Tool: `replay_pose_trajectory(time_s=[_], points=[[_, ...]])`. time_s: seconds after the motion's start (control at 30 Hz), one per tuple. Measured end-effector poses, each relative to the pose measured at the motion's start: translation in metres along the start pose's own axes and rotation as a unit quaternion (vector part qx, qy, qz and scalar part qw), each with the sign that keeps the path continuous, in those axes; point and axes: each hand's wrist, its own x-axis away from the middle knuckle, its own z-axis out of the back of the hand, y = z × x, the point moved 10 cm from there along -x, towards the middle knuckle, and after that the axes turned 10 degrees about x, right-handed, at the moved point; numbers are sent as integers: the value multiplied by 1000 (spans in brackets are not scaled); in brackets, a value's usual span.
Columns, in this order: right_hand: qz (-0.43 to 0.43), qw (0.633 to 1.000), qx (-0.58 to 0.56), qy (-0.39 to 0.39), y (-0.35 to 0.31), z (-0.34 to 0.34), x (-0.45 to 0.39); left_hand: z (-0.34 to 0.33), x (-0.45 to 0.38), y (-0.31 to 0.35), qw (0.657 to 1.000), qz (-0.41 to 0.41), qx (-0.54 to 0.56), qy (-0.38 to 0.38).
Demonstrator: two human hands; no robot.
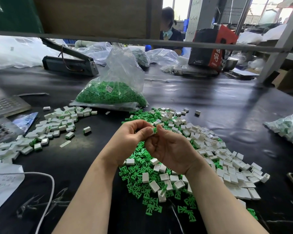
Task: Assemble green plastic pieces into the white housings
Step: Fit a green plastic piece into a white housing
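Head view, both hands (152, 141) pinching green piece (154, 130), bare table (218, 102) beyond

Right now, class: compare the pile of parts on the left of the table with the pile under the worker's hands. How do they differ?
The left pile shows white housings with green already fitted; the pile under the hands mixes loose green pieces with empty open housings. The left pile looks mostly white; the other shows broad green patches. The left pile is thin and scattered; the other is denser. Both lie on the black table.
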Motion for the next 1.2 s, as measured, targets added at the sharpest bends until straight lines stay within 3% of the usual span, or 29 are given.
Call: replay_pose_trajectory(time_s=[0.4,0.7,1.2], points=[[8,1000,7,17,-4,4,-2,2,-1,3,1000,1,2,22],[23,982,179,52,-9,14,1,2,-1,1,996,18,-60,59],[32,977,191,86,-7,18,-1,2,-1,-2,996,5,-54,74]])
